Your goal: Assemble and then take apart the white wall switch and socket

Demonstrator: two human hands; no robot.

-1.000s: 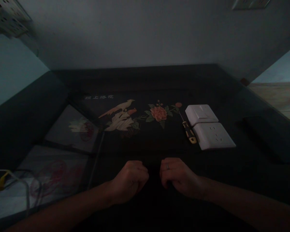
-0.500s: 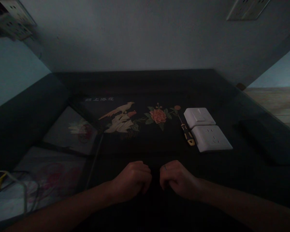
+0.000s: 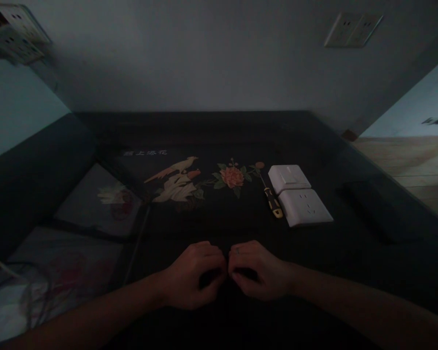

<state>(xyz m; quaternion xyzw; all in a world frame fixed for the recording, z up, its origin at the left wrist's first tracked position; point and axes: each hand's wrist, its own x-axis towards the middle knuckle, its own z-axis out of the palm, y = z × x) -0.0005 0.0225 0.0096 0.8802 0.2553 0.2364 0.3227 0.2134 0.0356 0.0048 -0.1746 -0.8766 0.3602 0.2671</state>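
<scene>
My left hand (image 3: 197, 274) rests low over the dark table with its fingers curled in and the thumb below them. Facing it, my right hand (image 3: 257, 270) is curled the same way and wears a ring. The knuckles of both hands almost meet; no object shows in either. Beyond my right hand lies a screwdriver (image 3: 273, 201) with a black and yellow handle. Touching or close beside it are two white boxes: a wall switch (image 3: 289, 177) behind and a wall socket (image 3: 306, 206) in front.
The dark glossy tabletop (image 3: 204, 226) bears a bird-and-flower picture (image 3: 231, 177). A dark flat object (image 3: 379, 209) lies at the right. Pale cables (image 3: 7, 270) run at the lower left. Sockets (image 3: 354, 30) are mounted on the wall behind.
My hands have come closer together, and a gap now shows between thumb and fingers on each. The view has shifted slightly; the screwdriver and white boxes stay in place on the table.
</scene>
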